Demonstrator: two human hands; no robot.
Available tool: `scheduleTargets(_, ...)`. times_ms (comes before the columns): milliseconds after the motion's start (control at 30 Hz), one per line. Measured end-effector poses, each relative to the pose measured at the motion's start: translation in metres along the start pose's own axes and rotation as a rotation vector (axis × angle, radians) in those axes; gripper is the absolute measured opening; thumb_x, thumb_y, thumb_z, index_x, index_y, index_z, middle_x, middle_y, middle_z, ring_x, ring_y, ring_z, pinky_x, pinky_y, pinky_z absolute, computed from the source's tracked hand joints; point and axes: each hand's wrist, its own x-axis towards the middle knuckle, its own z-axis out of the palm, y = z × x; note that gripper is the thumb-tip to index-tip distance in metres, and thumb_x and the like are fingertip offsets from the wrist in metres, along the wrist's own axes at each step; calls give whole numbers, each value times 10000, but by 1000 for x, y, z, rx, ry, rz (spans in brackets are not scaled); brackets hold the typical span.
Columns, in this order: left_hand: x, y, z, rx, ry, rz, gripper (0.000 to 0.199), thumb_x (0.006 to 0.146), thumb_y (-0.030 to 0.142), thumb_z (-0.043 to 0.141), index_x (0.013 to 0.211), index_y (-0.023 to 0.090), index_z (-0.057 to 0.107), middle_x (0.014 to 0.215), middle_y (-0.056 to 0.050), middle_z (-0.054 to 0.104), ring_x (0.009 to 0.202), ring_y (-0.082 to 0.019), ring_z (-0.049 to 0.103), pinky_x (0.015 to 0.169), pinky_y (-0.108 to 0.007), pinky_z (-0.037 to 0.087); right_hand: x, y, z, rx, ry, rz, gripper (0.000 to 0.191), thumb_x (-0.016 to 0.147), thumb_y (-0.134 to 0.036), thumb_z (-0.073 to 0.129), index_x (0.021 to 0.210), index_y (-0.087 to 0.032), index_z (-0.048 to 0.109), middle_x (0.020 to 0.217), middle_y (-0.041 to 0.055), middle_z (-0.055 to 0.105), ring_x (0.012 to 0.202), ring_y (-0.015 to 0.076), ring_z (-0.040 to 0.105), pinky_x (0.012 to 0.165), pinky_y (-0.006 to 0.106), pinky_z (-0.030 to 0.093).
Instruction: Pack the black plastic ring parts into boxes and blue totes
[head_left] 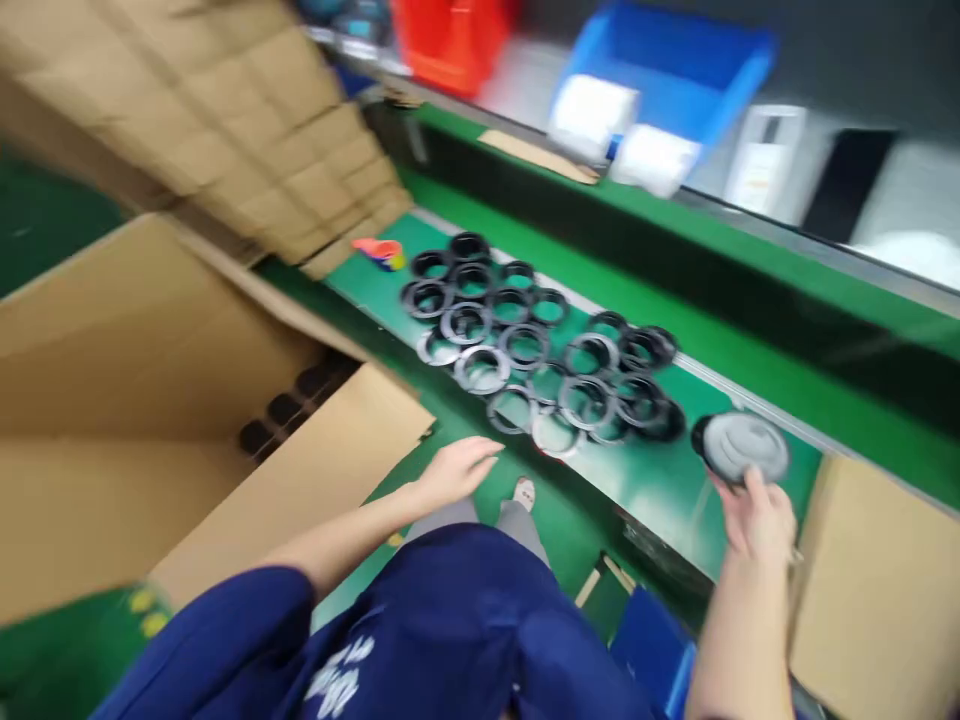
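At the right end of the green bench [667, 500], my right hand [761, 515] grips a round black part with a grey disc-shaped face [746, 447], thumb on its near edge. My left hand [461, 470] hangs in front of the bench with nothing in it, its fingers stretched out and slightly blurred. Many black rings [525, 345] lie close together across the middle of the bench, some overlapping. The ring nearest my left hand is a dark one at the bench's front edge [512, 410].
An open cardboard box [97, 400] with dark parts inside stands at left, below stacked cartons [262, 120]. A flat cardboard piece [877, 590] is at right. On the shelf behind are a blue bin [675, 60] and a red bin [454, 40]. A blue stool [652, 640] stands below.
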Motion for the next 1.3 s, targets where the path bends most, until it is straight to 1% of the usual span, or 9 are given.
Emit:
scheduleTargets(100, -2, 14, -1, 25, -8, 126, 601, 964, 463, 601, 1501, 202, 531, 1538, -180, 514, 1436, -311, 478, 1184, -462, 426, -46, 4, 49, -148, -301, 32, 512, 590, -462, 913, 661, -216, 470, 813, -6, 652, 712, 156, 617, 694, 333, 578)
scheduleTargets(200, -9, 14, -22, 148, -22, 165, 968, 787, 526, 807, 1611, 276, 364, 1725, -199, 88, 1566, -461, 142, 1205, -637, 293, -123, 6, 141, -442, -785, -9, 452, 657, -512, 872, 678, -215, 532, 919, 60, 714, 808, 206, 652, 733, 337, 559)
scheduleTargets(333, -48, -12, -71, 281, -7, -42, 1016, 703, 383, 859, 1596, 348, 375, 1717, -204, 117, 1528, -532, 166, 1104, -752, 305, -227, 15, 266, -533, -1288, 25, 438, 776, -566, 769, 991, -197, 673, 910, 57, 722, 809, 216, 662, 767, 360, 567)
scheduleTargets(433, -91, -64, -122, 244, 63, -247, 962, 677, 368, 837, 1556, 349, 445, 1634, -194, 319, 1463, -515, 292, 1083, -709, 363, -278, 28, 337, -471, -1439, 55, 397, 824, -567, 738, 946, -201, 648, 1024, 87, 724, 993, 251, 694, 884, 398, 576)
scheduleTargets(567, -145, -190, -192, 141, 462, -654, 997, 701, 513, 822, 1573, 276, 399, 1575, -162, 343, 1444, -426, 322, 1173, -589, 349, -315, 46, 396, -408, -1514, 115, 386, 846, -560, 741, 1005, -214, 678, 1418, 148, 605, 1335, 301, 576, 1100, 477, 495)
scheduleTargets(667, -170, -305, -211, 121, 535, -956, 1029, 738, 491, 820, 1599, 240, 317, 1614, -179, 261, 1484, -417, 251, 1177, -588, 346, -323, 56, 412, -499, -1456, 226, 355, 889, -549, 709, 1015, -217, 714, 1279, 135, 692, 1225, 282, 650, 1101, 485, 498)
scheduleTargets(867, -173, -456, -140, 37, -43, -1041, 1028, 752, 439, 819, 1617, 247, 298, 1680, -218, 168, 1532, -463, 126, 1139, -708, 308, -323, 72, 389, -819, -1223, 370, 345, 850, -556, 748, 986, -239, 758, 1203, 111, 732, 1166, 301, 685, 1097, 474, 509)
scheduleTargets(1133, -110, -495, -60, 45, -266, -894, 930, 856, 446, 718, 1632, 176, 283, 1710, -243, 93, 1566, -457, 67, 1190, -668, 229, -326, 57, 348, -1045, -878, 375, 390, 849, -602, 724, 984, -238, 765, 1135, 97, 750, 1088, 283, 705, 989, 398, 558)
scheduleTargets(1300, -158, -509, -53, 164, -92, -858, 648, 1045, 477, 297, 1568, 106, 388, 1716, -234, 83, 1585, -414, 63, 1188, -686, 179, -352, 87, 362, -1039, -946, 403, 415, 897, -593, 652, 955, -189, 731, 928, 53, 744, 872, 198, 681, 852, 334, 551)
